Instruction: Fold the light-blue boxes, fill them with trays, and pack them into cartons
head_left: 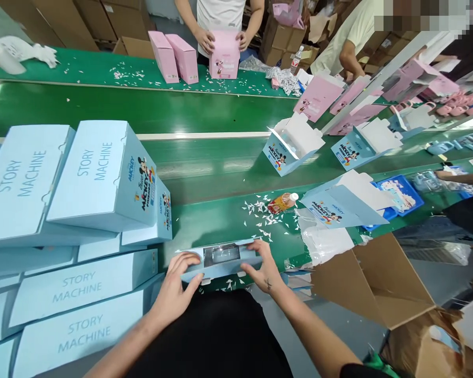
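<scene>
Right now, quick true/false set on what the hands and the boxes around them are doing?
1. Both hands (left hand, right hand) hold a flat blue box. True.
2. The stacked blue boxes lie on the person's right. False: on the left.
3. A co-worker across the belt holds a pink box. True.
4. The drink bottle stands upright. False: it lies on its side.
</scene>
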Available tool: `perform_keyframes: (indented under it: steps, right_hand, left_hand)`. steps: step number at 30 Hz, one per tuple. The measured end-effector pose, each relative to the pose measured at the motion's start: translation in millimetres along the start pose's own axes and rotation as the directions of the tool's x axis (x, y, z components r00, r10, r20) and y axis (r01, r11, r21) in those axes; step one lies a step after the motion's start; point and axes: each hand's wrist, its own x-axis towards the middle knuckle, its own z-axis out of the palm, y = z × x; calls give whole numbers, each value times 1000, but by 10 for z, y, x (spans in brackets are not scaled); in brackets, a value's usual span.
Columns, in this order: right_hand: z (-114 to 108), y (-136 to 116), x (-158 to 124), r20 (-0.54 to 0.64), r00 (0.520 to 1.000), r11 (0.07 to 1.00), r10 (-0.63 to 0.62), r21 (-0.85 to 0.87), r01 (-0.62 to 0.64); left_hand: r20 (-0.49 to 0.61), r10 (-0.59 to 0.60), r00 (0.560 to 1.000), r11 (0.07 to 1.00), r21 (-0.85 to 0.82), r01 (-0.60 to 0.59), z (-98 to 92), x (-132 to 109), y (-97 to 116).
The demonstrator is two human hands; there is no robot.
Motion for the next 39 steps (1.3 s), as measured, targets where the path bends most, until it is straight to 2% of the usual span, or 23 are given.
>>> perform_keyframes:
  steps: [2, 4, 6, 8, 10, 13, 15, 17, 19, 21, 23, 26, 29, 32, 35, 39]
  right_hand:
    - [124, 19, -11, -176, 979, 995, 101, 3, -102]
    - [225, 55, 6, -265, 949, 985, 171, 26, -170]
    - [292, 102, 53, -270, 942, 980, 199, 57, -191]
    - [322, 148, 109, -236, 959, 987, 157, 75, -143]
    - [317, 187, 145, -234, 969, 994, 80, 95, -59]
    - [238, 246, 127, -248, 968, 986, -22, 153, 62]
    - [128, 287, 79, -186, 978, 979, -96, 162, 126]
    - [-26, 309, 31, -50, 984, 977, -170, 124, 175]
    - [-203, 292, 5, 105, 968, 973, -228, 47, 224]
    - [-357, 233, 2, 244, 929, 953, -278, -51, 299]
    - [-444, 155, 12, 348, 890, 915, -293, -169, 367]
    - [-423, 76, 21, 397, 869, 839, -296, -327, 435]
    - [-313, 48, -3, 335, 852, 752, -401, -410, 516]
    - [-218, -25, -79, 235, 811, 684, -535, -442, 580]
    - [-100, -194, -178, 158, 796, 677, -585, -445, 586]
    - [196, -447, -207, 110, 845, 750, -523, -413, 517]
  left_hand:
    - [-180, -140, 974, 990, -45, 134, 110, 30, -7]
    - [-303, -249, 920, 968, -102, 229, 191, 81, -36]
    - [-352, -294, 889, 955, -147, 257, 233, 145, -82]
    - [-350, -281, 894, 959, -148, 244, 244, 203, -135]
    - [-333, -195, 923, 980, -109, 167, 240, 233, -187]
    - [-279, 59, 958, 997, -33, -71, 192, 223, -260]
    - [-178, 224, 958, 974, 20, -224, 100, 195, -289]
    - [4, 329, 944, 941, 79, -328, -54, 160, -280]
    - [223, 358, 907, 907, 147, -395, -237, 119, -225]
    - [402, 335, 852, 866, 226, -447, -382, 69, -144]
    - [471, 292, 832, 829, 310, -466, -425, 17, -71]
    - [404, 270, 874, 792, 424, -440, -282, -29, -22]
    - [296, 275, 915, 753, 525, -397, -64, -30, -24]
    - [269, 268, 925, 734, 565, -377, 33, -31, -14]
    - [267, 264, 927, 760, 534, -370, 18, -52, 28]
    - [224, 224, 949, 822, 479, -307, 2, -60, 82]
